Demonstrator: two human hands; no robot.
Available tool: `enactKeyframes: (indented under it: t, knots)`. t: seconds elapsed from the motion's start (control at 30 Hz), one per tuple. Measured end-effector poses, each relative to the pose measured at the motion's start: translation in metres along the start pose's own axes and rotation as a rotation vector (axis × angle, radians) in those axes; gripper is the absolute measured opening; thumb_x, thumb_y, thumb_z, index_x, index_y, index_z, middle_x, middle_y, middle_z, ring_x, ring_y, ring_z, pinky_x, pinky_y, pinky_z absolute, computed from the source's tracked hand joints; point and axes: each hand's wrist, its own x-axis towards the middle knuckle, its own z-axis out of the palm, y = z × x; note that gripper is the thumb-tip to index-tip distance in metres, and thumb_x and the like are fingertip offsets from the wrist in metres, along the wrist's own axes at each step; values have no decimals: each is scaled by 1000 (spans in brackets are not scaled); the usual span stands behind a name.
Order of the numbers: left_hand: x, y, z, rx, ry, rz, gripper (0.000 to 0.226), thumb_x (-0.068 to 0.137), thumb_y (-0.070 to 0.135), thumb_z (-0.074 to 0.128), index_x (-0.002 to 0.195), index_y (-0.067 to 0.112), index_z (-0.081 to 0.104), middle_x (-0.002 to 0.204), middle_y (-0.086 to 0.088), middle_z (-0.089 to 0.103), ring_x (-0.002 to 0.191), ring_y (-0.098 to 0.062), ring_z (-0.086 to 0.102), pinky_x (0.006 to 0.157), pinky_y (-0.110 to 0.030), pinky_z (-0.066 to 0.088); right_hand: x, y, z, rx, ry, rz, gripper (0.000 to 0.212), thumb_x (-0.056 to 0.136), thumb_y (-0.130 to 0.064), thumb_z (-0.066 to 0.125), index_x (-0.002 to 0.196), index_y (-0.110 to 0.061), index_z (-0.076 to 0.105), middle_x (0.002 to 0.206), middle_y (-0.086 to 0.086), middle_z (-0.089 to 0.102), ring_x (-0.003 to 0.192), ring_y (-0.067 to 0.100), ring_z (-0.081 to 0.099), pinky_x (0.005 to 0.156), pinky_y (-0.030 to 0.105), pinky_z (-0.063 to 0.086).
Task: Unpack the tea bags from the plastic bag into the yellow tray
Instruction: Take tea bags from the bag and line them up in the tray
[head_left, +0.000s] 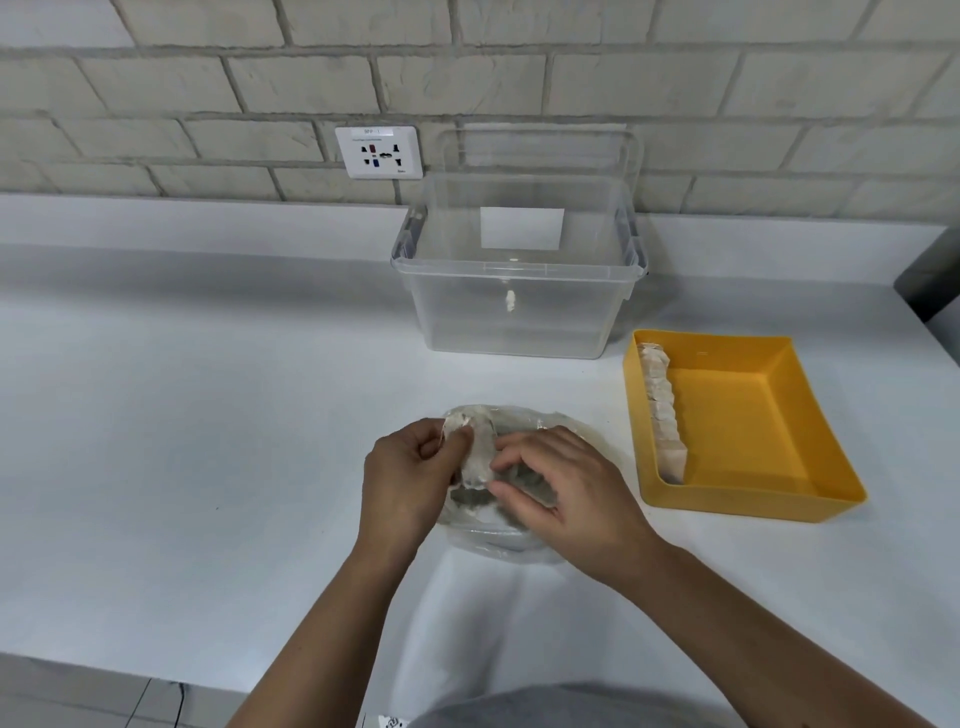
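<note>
Left of yellow tray (748, 499), over plastic bag (524, 535): left hand (402, 480) fingers pinched on tea bags (475, 452) lifted out of bag mouth; right hand (558, 491) fingers curled together on bag contents, exact grip hidden. Row of tea bags (662, 410) stood along tray's left wall; rest of tray floor bare. More seen inside bag, count unclear. Task judged partly done. Clear bin (519, 291) behind tray, untouched.

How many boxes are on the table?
2: a clear plastic bin at the back near the wall, and a yellow tray on the right. None seem hidden.
</note>
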Motion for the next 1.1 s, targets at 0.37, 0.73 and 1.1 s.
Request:
enactKeyframes:
  t: [0.37,0.73,1.1]
  knots:
    - [13,-9,-19,118,36,122,15,94,30,66,84,22,74,72,-2,73,72,-25,66,66,-36,51,10,15,29,-130,-356,127,31,90,-17,59,111,-38,68,102,-21,51,96,1,52,72,16,34]
    - [20,-14,-30,50,-11,83,14,94,30,66,84,23,74,76,-8,74,79,-34,67,73,-43,54,28,17,41,-276,-380,162,29,92,-34,55,117,-44,63,109,-7,50,97,18,58,69,27,42]
    - [19,-1,-29,-1,-23,95,17,94,31,66,80,24,73,71,-4,74,77,-30,70,71,-39,53,6,9,1,513,12,658,9,93,-12,59,87,-10,65,82,2,61,65,11,58,62,25,47]
